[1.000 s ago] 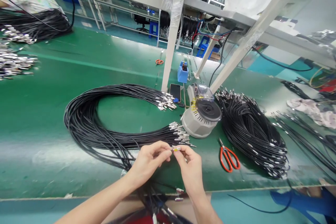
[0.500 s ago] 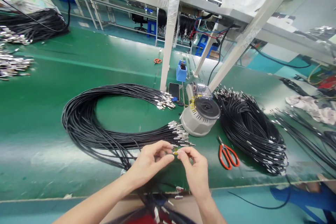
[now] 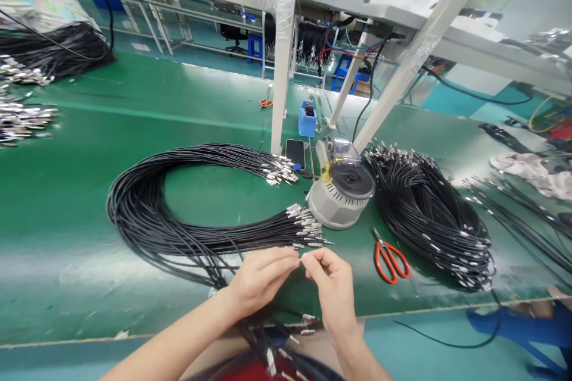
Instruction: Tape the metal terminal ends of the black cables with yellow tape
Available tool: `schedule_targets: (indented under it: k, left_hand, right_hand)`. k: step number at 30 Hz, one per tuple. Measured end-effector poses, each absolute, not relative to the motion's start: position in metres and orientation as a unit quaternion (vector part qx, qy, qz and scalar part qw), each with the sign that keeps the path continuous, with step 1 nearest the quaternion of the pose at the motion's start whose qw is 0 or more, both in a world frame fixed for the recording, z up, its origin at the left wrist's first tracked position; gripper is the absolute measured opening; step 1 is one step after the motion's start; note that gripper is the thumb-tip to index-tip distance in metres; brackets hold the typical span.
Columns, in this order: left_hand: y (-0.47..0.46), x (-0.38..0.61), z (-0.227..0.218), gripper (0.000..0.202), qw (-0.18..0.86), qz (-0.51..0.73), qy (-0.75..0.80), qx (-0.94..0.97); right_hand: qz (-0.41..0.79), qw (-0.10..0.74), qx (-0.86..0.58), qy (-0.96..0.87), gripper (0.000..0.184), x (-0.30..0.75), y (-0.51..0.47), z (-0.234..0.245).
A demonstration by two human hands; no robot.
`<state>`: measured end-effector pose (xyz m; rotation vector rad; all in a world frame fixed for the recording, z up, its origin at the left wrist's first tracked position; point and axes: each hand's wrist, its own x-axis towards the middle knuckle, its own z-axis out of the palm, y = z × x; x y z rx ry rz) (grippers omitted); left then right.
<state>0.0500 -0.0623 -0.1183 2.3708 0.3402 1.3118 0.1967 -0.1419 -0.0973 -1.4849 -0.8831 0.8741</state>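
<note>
My left hand (image 3: pixel 263 278) and my right hand (image 3: pixel 333 286) meet fingertip to fingertip above the front of the green table. Pinched between them is a cable end (image 3: pixel 301 261), of which only a tiny bit shows; the fingers hide the rest. Just beyond my hands lies a curved bundle of black cables (image 3: pixel 138 196) with silvery connector tips. More loose cables (image 3: pixel 270 360) hang below the table edge over my lap. A grey round tape dispenser (image 3: pixel 337 214) with yellow tape pieces at its front stands past my right hand.
Red-handled pliers (image 3: pixel 391 259) lie right of my right hand. A large coil of black cables (image 3: pixel 429 220) sits at the right. Behind are a phone (image 3: pixel 295 153), a blue tape holder (image 3: pixel 307 122) and white posts (image 3: pixel 282 59). Another cable pile (image 3: pixel 75 50) lies far left.
My left fingers have closed in over the cable end, hiding the yellow tape that showed between my hands. The view has shifted slightly.
</note>
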Motion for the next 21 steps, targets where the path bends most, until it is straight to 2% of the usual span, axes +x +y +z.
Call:
schedule_targets:
  k: [2, 4, 7, 10, 11, 16, 19, 21]
  left_hand:
    - [-0.058, 0.046, -0.12, 0.024, 0.123, 0.456, 0.069, 0.879]
    - [-0.057, 0.041, -0.12, 0.025, 0.121, 0.445, 0.056, 0.886]
    - [-0.06, 0.034, -0.117, 0.024, 0.244, 0.405, 0.168, 0.865]
    - [-0.063, 0.029, -0.111, 0.021, 0.367, 0.299, 0.28, 0.835]
    - [-0.063, 0.029, -0.109, 0.018, 0.394, 0.266, 0.29, 0.831]
    - [-0.062, 0.037, -0.099, 0.038, 0.512, 0.197, 0.303, 0.78]
    - [-0.062, 0.039, -0.093, 0.032, 0.575, 0.165, 0.281, 0.75]
    - [-0.061, 0.036, -0.089, 0.03, 0.575, 0.15, 0.277, 0.755]
  right_hand:
    - [0.38, 0.578, -0.624, -0.364, 0.024, 0.197, -0.14, -0.101]
    - [0.387, 0.583, -0.619, -0.356, 0.024, 0.197, -0.14, -0.103]
    - [0.39, 0.583, -0.621, -0.349, 0.025, 0.199, -0.142, -0.103]
    - [0.396, 0.577, -0.623, -0.349, 0.026, 0.2, -0.143, -0.101]
    - [0.398, 0.574, -0.623, -0.35, 0.026, 0.2, -0.144, -0.101]
    - [0.384, 0.564, -0.633, -0.365, 0.026, 0.202, -0.146, -0.098]
    - [0.382, 0.552, -0.636, -0.38, 0.024, 0.203, -0.15, -0.098]
    - [0.38, 0.548, -0.641, -0.379, 0.024, 0.203, -0.152, -0.099]
